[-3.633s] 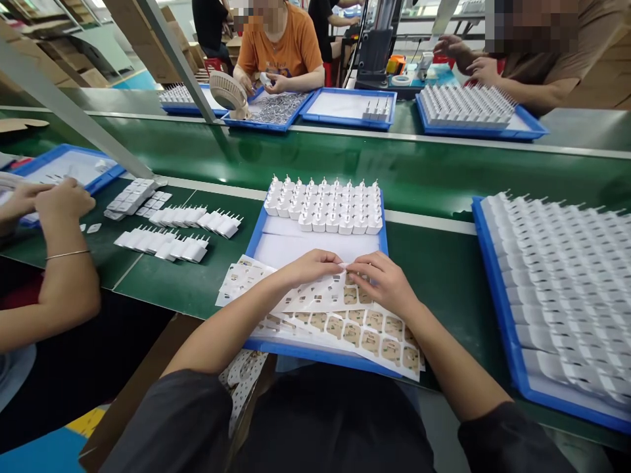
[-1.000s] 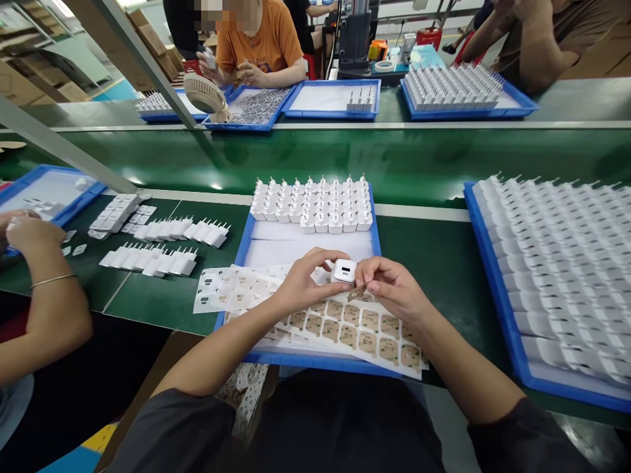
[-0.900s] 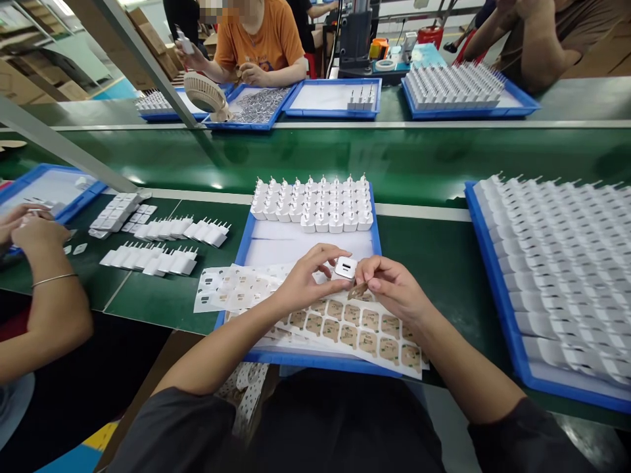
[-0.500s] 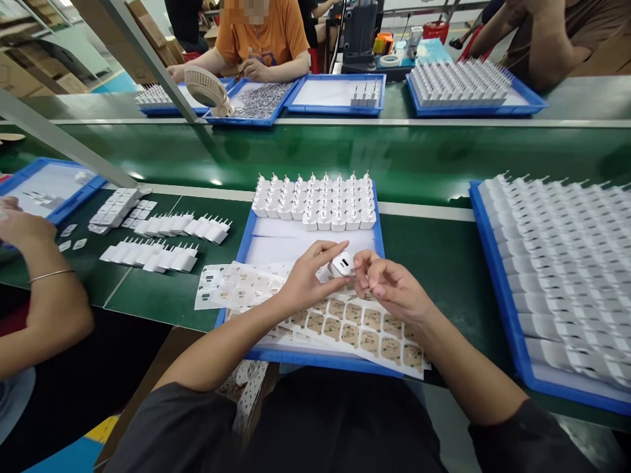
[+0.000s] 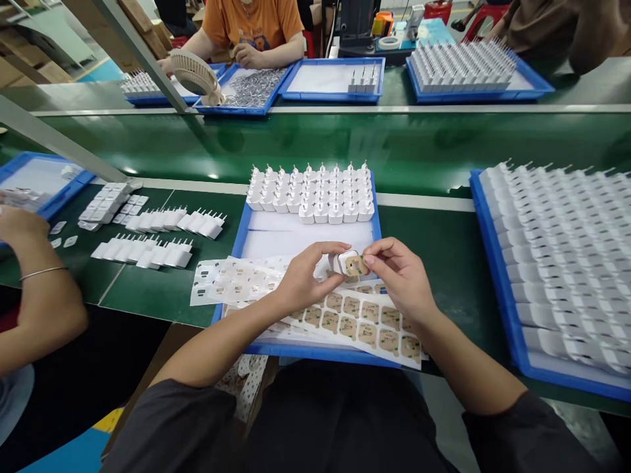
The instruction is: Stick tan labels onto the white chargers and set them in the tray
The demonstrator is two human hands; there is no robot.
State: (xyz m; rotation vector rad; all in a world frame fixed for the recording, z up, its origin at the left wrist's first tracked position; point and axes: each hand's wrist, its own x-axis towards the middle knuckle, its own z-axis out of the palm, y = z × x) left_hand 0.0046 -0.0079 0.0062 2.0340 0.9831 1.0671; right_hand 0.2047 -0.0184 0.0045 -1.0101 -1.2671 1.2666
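Note:
My left hand [image 5: 306, 276] grips a white plug adapter [image 5: 337, 263] above the blue-rimmed tray [image 5: 239, 238]. Between the thumb and forefinger of my right hand [image 5: 398, 270] is the edge of a brown sticker [image 5: 353, 265], which lies against the adapter's end face. Below my hands, a sheet of brown stickers [image 5: 367, 332] overhangs the tray's front edge. A whitish sheet with cutouts [image 5: 231, 281] lies to its left. Rows of white adapters [image 5: 336, 190] stand pins up at the tray's back.
A large tray of white adapters [image 5: 547, 276] stands at the right. Loose adapters [image 5: 148, 253] lie at the left, near another person's arm [image 5: 49, 295]. Across the green belt [image 5: 296, 141] are more trays, a fan [image 5: 197, 75] and people.
My right hand has brought a brown sticker against the adapter's end, where a dark slot showed before. The view has shifted slightly.

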